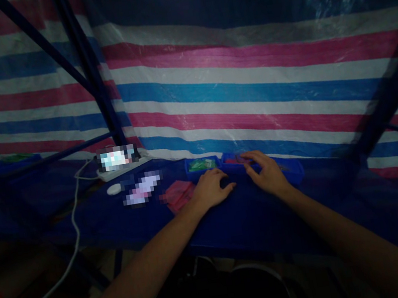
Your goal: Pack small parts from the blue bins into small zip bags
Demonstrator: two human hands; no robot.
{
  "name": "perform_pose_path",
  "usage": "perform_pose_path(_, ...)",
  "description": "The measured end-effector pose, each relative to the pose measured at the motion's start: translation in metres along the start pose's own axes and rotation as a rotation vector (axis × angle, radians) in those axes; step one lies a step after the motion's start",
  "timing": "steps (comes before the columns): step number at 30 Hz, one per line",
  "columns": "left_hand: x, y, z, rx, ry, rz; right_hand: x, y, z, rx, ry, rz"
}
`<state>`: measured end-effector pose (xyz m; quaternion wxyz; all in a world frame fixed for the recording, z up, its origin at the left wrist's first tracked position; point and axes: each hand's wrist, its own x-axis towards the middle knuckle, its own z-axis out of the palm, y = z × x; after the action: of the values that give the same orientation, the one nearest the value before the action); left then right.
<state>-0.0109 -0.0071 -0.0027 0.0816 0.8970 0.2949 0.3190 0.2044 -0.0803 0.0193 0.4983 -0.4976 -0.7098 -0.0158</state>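
Observation:
Both my arms reach forward onto a dark blue table point(240, 218) in dim light. My left hand point(210, 187) rests palm down on the table, its fingers curled loosely and nothing visible in them, just in front of a blue tray with green pieces point(201, 164). My right hand point(265, 171) lies with its fingers stretched toward a second blue tray point(293, 172) that holds reddish pieces; the fingertips touch its near edge. A pink packet point(177, 192) lies left of my left hand.
A white power strip point(112, 172) with a white cable point(75, 249) sits at the table's back left, with a small white oval object point(113, 189) beside it. A striped red, white and blue tarp point(249, 85) hangs behind. Dark blue frame poles point(90, 70) stand left.

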Motion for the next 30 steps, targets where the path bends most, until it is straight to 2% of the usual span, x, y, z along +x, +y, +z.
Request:
perform_pose_path(4,-0.004,-0.008,0.008,0.066,-0.095,-0.005,0.0,0.013,0.003,-0.084,-0.041,-0.006)
perform_pose_path(8,-0.003,-0.011,0.008,0.063,-0.135,0.07,0.001,0.024,0.004,-0.107,-0.098,-0.012)
perform_pose_path(12,-0.001,-0.01,0.007,0.064,-0.127,0.071,0.004,0.027,-0.003,-0.191,-0.054,-0.017)
perform_pose_path(18,0.001,-0.003,0.005,-0.005,-0.058,0.113,0.004,0.036,-0.026,-0.52,0.142,0.008)
perform_pose_path(22,0.002,0.003,0.004,-0.119,0.004,0.084,-0.004,0.052,-0.031,-0.644,0.093,0.078)
perform_pose_path(25,0.003,0.008,0.002,-0.245,0.039,0.057,-0.004,0.049,-0.026,-0.581,0.048,0.04)
perform_pose_path(30,0.004,0.016,-0.006,-0.347,0.096,0.082,0.001,0.01,-0.008,-0.214,-0.076,-0.1)
